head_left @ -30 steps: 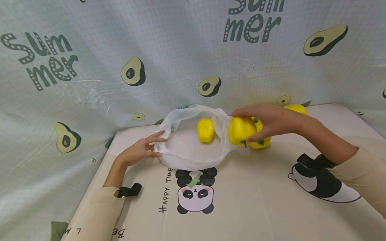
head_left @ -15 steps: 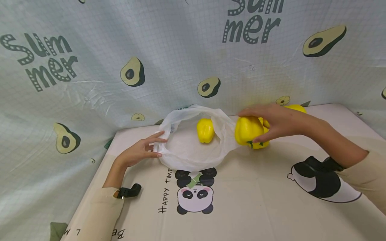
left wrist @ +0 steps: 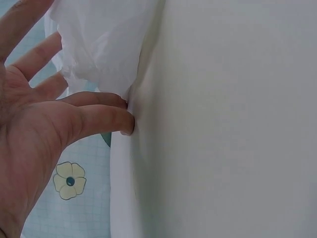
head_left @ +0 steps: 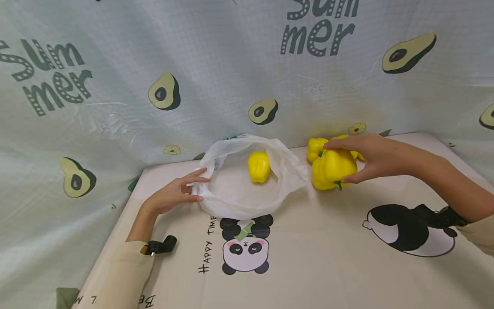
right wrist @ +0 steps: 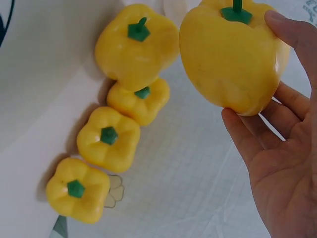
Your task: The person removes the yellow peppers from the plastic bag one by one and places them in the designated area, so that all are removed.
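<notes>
My right hand [head_left: 372, 156] holds a yellow bell pepper [head_left: 333, 169] with a green stem, thumb on one side and fingertips on the other. In the right wrist view, this bell pepper [right wrist: 230, 59] is gripped near its stem and its bottom end. A white plastic bag [head_left: 227, 210] lies with its mouth wide, and one yellow bell pepper [head_left: 258, 166] rests inside it. My left hand [head_left: 173, 195] touches the bag's left rim with spread, fairly straight fingers. Seen from the left wrist, the bag [left wrist: 104, 44] hangs against the fingers of that hand [left wrist: 44, 104].
Several more yellow bell peppers [right wrist: 109, 139] stand in a row near the back edge; one pepper [head_left: 317, 148] shows left of the right hand, others are partly hidden behind it. A printed cloth curtain [head_left: 216, 86] rises behind the table [head_left: 308, 262].
My right hand has moved right with the bell pepper, away from the bag, uncovering another pepper behind it. The left hand stays at the bag's rim. The view has shifted slightly.
</notes>
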Motion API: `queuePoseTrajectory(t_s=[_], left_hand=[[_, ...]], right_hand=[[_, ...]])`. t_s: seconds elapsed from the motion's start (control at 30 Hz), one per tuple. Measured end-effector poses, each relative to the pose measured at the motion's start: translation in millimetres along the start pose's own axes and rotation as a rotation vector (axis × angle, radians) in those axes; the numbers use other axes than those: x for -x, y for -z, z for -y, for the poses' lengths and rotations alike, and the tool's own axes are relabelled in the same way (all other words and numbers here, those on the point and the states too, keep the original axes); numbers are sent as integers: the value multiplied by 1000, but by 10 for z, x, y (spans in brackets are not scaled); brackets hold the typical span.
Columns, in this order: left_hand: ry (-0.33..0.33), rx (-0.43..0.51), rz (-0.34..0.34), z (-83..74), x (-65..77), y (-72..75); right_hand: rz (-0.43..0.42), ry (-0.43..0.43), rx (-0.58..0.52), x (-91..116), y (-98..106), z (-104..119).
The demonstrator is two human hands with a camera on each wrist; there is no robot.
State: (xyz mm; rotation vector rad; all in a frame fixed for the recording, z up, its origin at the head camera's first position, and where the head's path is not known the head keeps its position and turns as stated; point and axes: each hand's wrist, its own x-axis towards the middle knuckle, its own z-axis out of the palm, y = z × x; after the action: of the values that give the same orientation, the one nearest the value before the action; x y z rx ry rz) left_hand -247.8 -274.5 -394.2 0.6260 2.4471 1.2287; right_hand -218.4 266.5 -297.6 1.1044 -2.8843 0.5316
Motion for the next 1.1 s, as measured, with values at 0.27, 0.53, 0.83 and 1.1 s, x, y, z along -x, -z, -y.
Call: queuePoseTrajectory(t_s=[0.27,0.53,0.83,1.1], left_hand=[[5,-14,3,-23,-9,8],[17,1,6,-28,-6,19],[33,9,13,-13,-12,3],[32,9,16,-9,-5,14]], right_hand=[[-1,-27,20,139,50,-35],[21,-55,46,230,65,-104],[23,-65,49,273,45,-202],[15,-61,51,282,51,-262]])
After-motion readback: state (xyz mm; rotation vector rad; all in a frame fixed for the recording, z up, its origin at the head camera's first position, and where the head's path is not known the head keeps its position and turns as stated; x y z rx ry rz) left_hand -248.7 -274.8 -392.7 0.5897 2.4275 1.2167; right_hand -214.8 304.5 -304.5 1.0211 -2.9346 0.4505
